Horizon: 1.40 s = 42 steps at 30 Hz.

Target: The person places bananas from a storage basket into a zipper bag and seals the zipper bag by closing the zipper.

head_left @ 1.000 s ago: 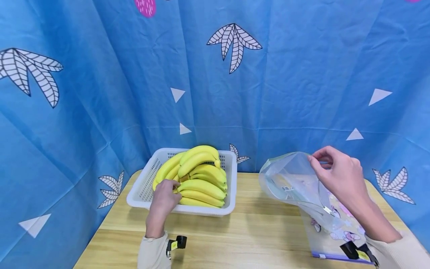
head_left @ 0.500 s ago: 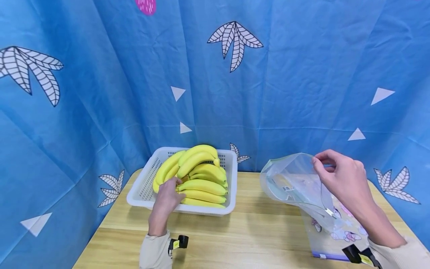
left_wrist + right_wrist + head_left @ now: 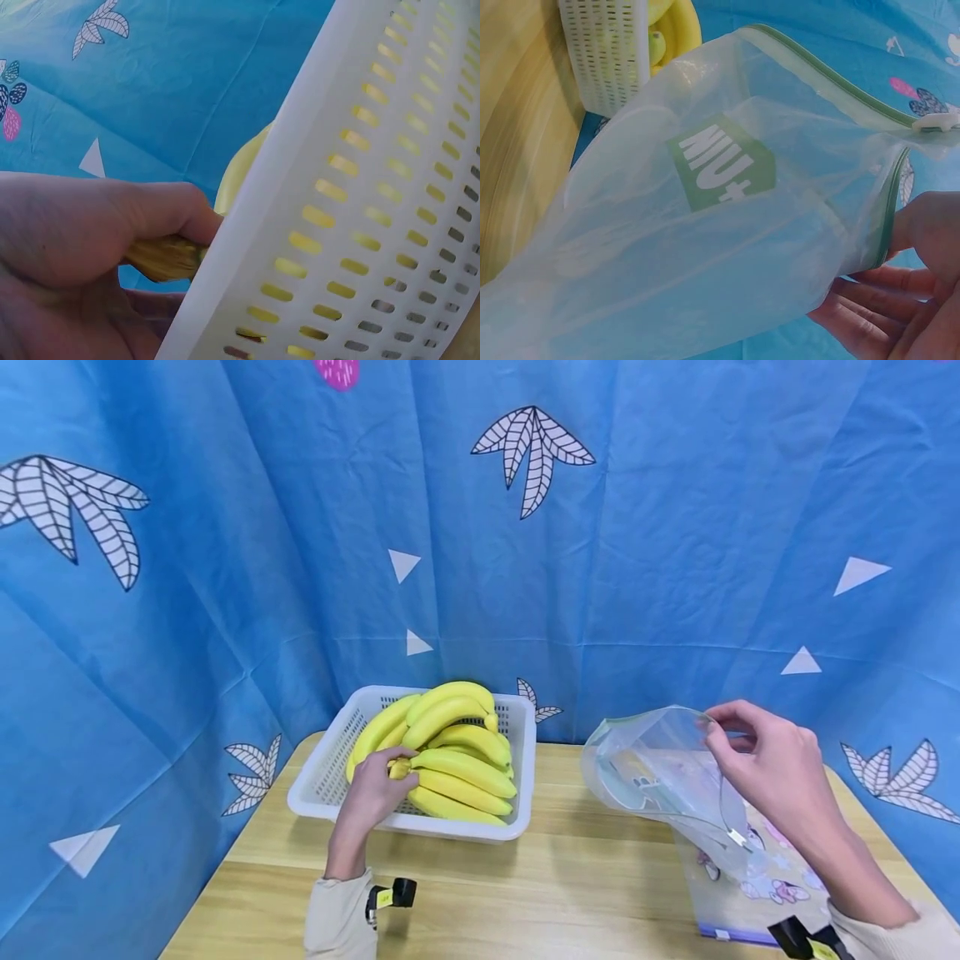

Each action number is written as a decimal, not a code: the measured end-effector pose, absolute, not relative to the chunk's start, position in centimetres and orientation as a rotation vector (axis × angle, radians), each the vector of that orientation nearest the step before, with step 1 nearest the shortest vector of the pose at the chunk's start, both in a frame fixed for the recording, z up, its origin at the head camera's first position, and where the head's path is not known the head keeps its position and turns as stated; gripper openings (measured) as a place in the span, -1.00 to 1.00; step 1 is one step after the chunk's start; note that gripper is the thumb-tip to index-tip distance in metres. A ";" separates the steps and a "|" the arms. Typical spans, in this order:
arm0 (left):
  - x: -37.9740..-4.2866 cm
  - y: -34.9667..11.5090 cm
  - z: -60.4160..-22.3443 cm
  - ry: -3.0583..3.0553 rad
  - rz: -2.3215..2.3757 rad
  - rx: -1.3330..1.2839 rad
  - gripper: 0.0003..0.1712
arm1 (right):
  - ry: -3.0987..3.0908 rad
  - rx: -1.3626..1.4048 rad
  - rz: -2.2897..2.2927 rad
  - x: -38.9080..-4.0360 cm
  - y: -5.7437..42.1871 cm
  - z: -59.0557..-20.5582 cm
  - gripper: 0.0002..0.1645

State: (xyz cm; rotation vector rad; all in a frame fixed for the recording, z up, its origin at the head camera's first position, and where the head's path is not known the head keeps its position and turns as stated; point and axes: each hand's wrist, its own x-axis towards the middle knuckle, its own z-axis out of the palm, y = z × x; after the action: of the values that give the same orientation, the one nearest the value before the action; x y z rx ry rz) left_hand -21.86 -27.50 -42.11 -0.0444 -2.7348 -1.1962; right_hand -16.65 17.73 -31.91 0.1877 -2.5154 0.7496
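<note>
My left hand (image 3: 372, 789) pinches the brown-yellow stem (image 3: 169, 259) of a banana bunch (image 3: 461, 772) between thumb and fingers. The bunch lies at the front of the white plastic basket (image 3: 450, 830), among other bananas. In the left wrist view the basket's slotted wall hides most of the fruit. To the right, my right hand (image 3: 780, 768) pinches the rim of a clear zip bag (image 3: 648, 793) and lifts it, so its mouth gapes toward the basket. The right wrist view shows the bag's green zip edge (image 3: 825, 71), white slider (image 3: 936, 122) and green printed label (image 3: 724, 161).
Under the zip bag lies a flat patterned bag (image 3: 723, 893) with a purple zip edge, at the table's right side. The wooden table (image 3: 555, 893) ends against a blue curtain (image 3: 487, 543) at the back and sides. More bananas (image 3: 382, 727) are piled behind the gripped bunch.
My left hand has worked in around the bunch's stem, and the stem now shows between thumb and fingers. The bunch has shifted slightly. My right hand still holds the bag's rim.
</note>
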 end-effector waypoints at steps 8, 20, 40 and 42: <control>-22.1 -27.0 -42.0 -2.636 -1.245 -0.060 -0.49 | -2.495 0.243 0.823 -16.6 17.7 -32.2 -0.74; -22.4 -26.0 -41.6 -2.542 -1.298 -0.125 -0.49 | -2.349 0.140 1.124 -15.5 17.0 -33.5 -0.72; -18.0 -20.5 -37.0 -1.964 -1.412 -0.271 -0.67 | -2.152 0.016 1.255 -15.2 17.3 -35.2 -0.83; -18.1 -18.9 -36.2 -1.951 -1.341 -0.330 -0.69 | -2.134 0.004 1.265 -15.1 17.5 -35.5 -0.83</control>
State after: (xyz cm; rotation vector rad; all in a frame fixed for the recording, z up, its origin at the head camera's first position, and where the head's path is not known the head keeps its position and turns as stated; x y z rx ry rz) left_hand -18.15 -18.93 -36.19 -0.3296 -1.9506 -1.3413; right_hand -15.07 17.49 -35.49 0.0037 -2.1342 1.2651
